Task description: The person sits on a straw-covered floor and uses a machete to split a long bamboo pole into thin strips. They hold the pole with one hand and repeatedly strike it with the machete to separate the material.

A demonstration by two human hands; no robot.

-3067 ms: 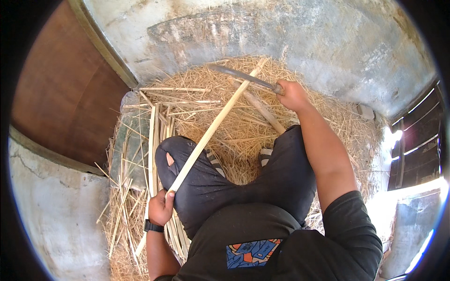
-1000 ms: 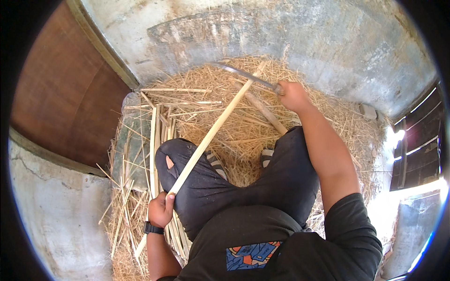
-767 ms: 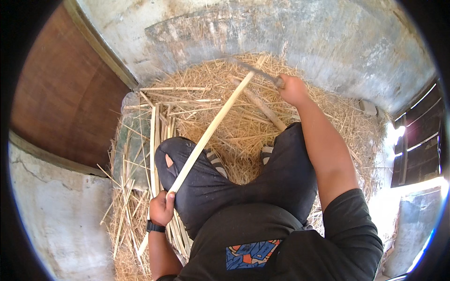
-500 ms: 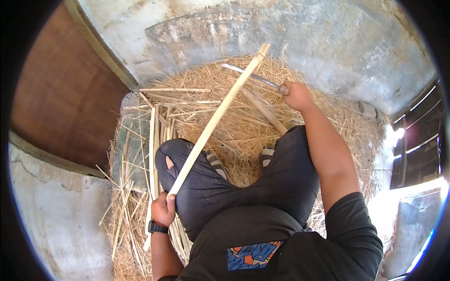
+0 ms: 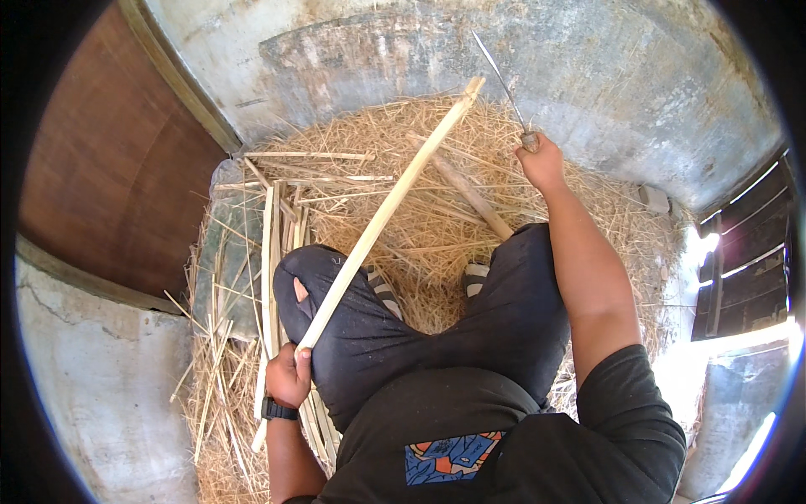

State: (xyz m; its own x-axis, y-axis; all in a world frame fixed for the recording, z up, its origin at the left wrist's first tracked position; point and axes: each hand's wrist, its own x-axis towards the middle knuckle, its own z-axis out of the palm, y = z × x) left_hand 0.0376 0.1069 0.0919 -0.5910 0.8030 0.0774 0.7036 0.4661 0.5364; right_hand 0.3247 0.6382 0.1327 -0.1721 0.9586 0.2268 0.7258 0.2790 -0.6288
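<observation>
My left hand (image 5: 288, 377) is closed round the near end of a long pale split bamboo strip (image 5: 388, 212). The strip slants up and to the right across my left knee, its far end near the wall. In my right hand (image 5: 541, 162) is the handle of a long-bladed knife (image 5: 504, 86), gripped in a closed fist. Its narrow blade points up and to the left, apart from the strip. Below the strip's far part, a thicker wooden stick (image 5: 463, 188) lies slanting from the shavings toward my right knee.
Shavings (image 5: 361, 134) cover the floor around my feet. More split strips (image 5: 270, 252) lie along my left side, with thin slivers (image 5: 220, 370) beside them. A stained wall (image 5: 403, 50) stands ahead, a brown door panel (image 5: 109, 168) at left, dark slats (image 5: 747, 252) at right.
My right hand has moved slightly away and to the right. The knife has swung up from lying across behind the strip to pointing toward the wall. The strip has barely shifted.
</observation>
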